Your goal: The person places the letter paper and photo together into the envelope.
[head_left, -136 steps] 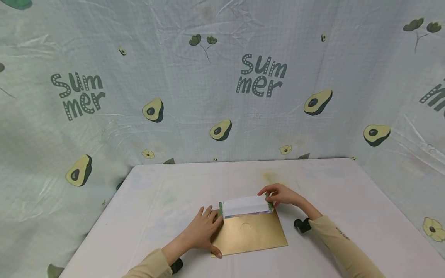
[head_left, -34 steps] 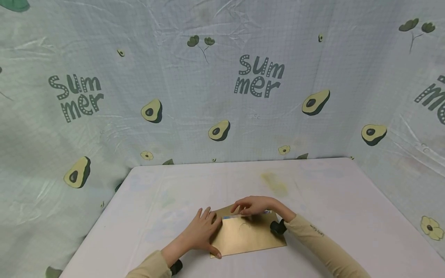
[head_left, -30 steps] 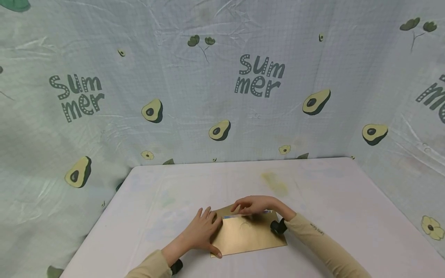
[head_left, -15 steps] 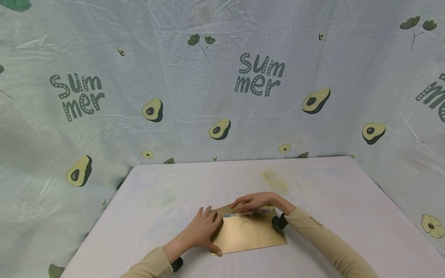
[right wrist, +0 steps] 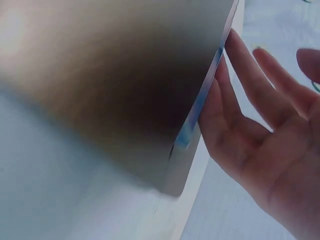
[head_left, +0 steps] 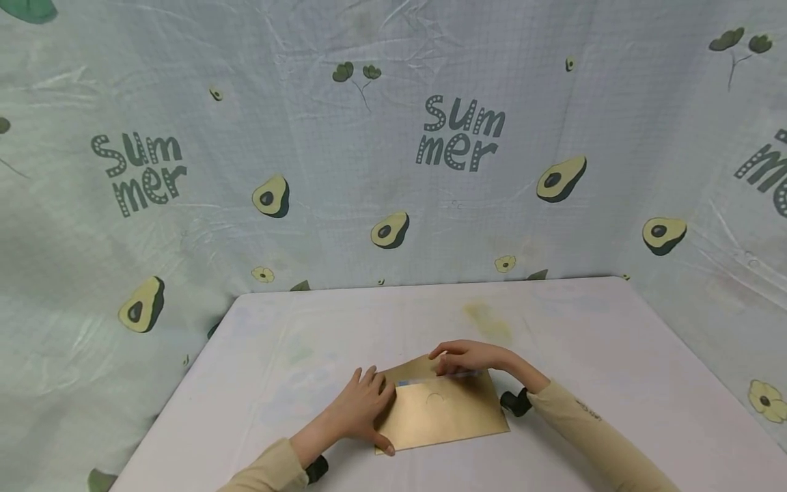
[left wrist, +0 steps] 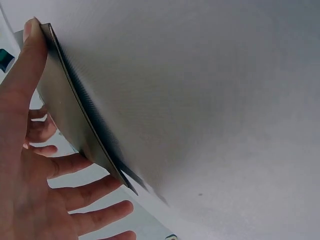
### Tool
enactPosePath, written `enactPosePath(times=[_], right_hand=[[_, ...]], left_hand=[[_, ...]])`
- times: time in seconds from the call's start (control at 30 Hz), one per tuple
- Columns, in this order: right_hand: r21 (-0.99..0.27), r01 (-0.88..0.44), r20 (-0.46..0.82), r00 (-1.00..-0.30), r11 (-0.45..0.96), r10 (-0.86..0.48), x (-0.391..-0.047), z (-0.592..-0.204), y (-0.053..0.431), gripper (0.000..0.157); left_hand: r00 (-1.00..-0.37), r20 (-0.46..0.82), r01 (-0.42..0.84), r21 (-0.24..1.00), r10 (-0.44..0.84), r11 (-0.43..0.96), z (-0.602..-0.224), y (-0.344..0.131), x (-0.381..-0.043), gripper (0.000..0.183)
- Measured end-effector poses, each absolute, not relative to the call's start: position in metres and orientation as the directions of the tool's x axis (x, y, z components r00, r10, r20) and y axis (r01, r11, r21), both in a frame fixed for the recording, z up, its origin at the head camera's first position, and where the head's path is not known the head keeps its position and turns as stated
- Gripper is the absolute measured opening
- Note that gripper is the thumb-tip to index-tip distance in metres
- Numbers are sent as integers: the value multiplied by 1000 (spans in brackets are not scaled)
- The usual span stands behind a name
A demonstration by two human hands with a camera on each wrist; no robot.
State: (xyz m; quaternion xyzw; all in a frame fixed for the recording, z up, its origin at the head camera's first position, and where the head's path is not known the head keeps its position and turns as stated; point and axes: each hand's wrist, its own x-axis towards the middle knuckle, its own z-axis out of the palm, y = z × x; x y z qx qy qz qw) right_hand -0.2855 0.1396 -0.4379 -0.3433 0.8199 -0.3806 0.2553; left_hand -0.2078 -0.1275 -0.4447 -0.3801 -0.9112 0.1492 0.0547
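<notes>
A gold envelope (head_left: 443,417) lies on the table in front of the person, its pointed flap (head_left: 406,370) at the far side. A bluish strip of a flat paper insert (right wrist: 192,117) shows along the envelope's mouth; most of it is hidden inside. The left hand (head_left: 359,408) rests spread across the left end of the envelope, thumb at the near corner and fingers toward the far edge. At the mouth, the right hand (head_left: 470,357) touches the flap side and the insert's edge with loosely bent fingers. Whether these fingers pinch anything cannot be made out.
The envelope sits on a pale table (head_left: 295,342) with rounded far corners. Behind it hangs a light curtain (head_left: 332,150) printed with avocados and lettering. Black wrist cameras (head_left: 515,402) sit under both sleeves.
The white paper insert that stood out of the envelope has slid almost wholly in. Over the last half second the right hand moved right along the mouth. The left hand stayed put.
</notes>
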Motion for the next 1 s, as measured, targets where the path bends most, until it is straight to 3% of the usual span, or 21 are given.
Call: enactPosePath(times=[0.37,0.67,1.0], right_hand=[[-825,-402,25,-728,397,-685,-276,-457,180,31],[-822,-377,59,-801,426,-595,-262,-459,207,31],[-765,-464,221,-840,446,-495,-250,-456,229,27]], left_hand=[[-704,4,681,-283,711,676,-444,-131,-203,94],[-710,-9,685,-243,704,687,-444,-135,-197,97],[-688,93,719,-48,720,693,-436,-146,-196,61]])
